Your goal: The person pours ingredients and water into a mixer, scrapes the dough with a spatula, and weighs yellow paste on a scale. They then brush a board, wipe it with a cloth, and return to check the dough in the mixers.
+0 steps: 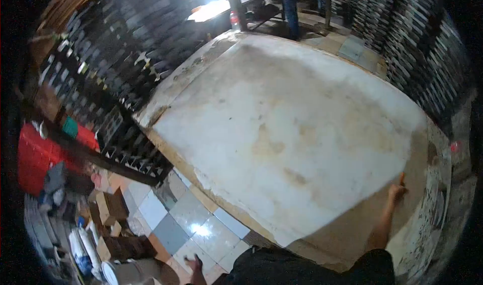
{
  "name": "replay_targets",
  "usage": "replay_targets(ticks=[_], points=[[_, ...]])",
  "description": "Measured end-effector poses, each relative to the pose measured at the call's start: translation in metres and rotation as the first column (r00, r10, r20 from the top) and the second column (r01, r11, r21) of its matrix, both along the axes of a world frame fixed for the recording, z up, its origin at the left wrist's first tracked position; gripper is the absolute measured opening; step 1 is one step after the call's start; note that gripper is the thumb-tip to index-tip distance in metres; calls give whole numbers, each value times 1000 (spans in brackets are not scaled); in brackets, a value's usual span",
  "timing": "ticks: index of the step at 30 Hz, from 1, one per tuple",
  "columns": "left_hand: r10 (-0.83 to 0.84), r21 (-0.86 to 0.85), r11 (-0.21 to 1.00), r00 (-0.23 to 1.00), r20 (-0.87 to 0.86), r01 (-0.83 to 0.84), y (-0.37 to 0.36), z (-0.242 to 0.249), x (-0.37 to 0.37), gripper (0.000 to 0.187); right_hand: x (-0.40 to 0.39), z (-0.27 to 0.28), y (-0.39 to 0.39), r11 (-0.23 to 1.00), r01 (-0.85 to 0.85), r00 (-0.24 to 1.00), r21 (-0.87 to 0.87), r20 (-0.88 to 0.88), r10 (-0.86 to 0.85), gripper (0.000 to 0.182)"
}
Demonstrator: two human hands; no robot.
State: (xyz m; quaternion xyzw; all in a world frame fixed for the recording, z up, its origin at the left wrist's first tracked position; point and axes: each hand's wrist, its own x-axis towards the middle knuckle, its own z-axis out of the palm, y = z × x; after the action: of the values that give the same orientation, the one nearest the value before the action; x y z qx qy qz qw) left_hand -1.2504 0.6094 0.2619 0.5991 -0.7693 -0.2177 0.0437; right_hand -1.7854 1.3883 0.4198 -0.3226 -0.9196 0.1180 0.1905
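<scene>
A large table top [236,119], white with brown stains, fills the middle of the head view. Over its right part, where the surface turns tan, is my right hand [398,192]. Its fingers are closed around a short, slim orange stick-like thing [402,178] that points away from me; its kind is not clear. My left hand [193,265] hangs low beside the table's near edge, above the tiled floor. The fingers of that hand are apart and it holds nothing.
Patchwork tiles [188,219] cover the floor at the left, with cardboard boxes [111,207], a white bucket [131,272] and a red container [32,156]. Dark stacked pieces [402,28] line both sides. A bottle [234,21] stands at the far corner; a person [291,8] stands beyond.
</scene>
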Motion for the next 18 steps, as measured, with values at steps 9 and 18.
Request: replay_targets(ticks=[9,18], points=[[-10,50,998,892,-451,36,7,116,-111,59,-36,34,-470,173,-942,322,-286,-642,696,26],[260,123,964,935,-242,-236,98,-5,130,61,-36,13,-157,667,-617,782,-418,-231,579,18]])
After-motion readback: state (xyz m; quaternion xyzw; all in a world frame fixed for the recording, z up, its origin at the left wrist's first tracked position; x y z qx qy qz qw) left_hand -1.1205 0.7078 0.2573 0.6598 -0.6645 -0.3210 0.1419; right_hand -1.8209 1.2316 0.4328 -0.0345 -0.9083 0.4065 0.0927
